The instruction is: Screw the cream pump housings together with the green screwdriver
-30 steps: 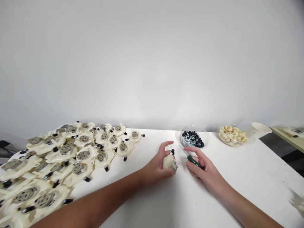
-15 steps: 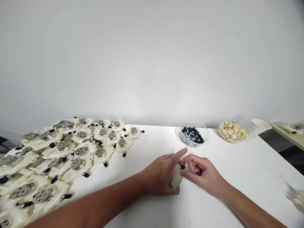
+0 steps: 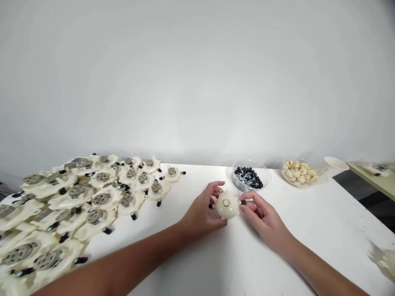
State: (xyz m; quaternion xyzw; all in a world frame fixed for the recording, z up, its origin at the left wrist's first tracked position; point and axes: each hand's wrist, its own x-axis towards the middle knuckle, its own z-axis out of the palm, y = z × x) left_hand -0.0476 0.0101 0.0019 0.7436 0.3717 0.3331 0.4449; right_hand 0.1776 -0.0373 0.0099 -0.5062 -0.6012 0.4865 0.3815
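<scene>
My left hand [image 3: 197,213] grips a cream plastic motor housing [image 3: 226,205] from its left side. The rounded face of the housing, with a ring of slots at its centre, is turned towards me. On its right side sits a small black bushing [image 3: 243,202], pinched between the thumb and forefinger of my right hand [image 3: 267,222]. Another black bushing [image 3: 211,206] shows at the housing's left edge, by my left fingers. The other fingers of my right hand are curled, and I cannot make out what lies inside them.
Cream housings with motors and black bushings [image 3: 101,199] are piled on the left of the white table [image 3: 185,271]. Behind my hands stand a clear bowl of black parts [image 3: 247,179], a bowl of cream pieces [image 3: 299,174] and a tilted white cup [image 3: 333,166]. A blurred pale object [image 3: 385,263] lies at right.
The housing has turned from edge-on so its rounded face shows, and it sits slightly higher. My left fingers have shifted around it; a bushing at its left edge has come into view.
</scene>
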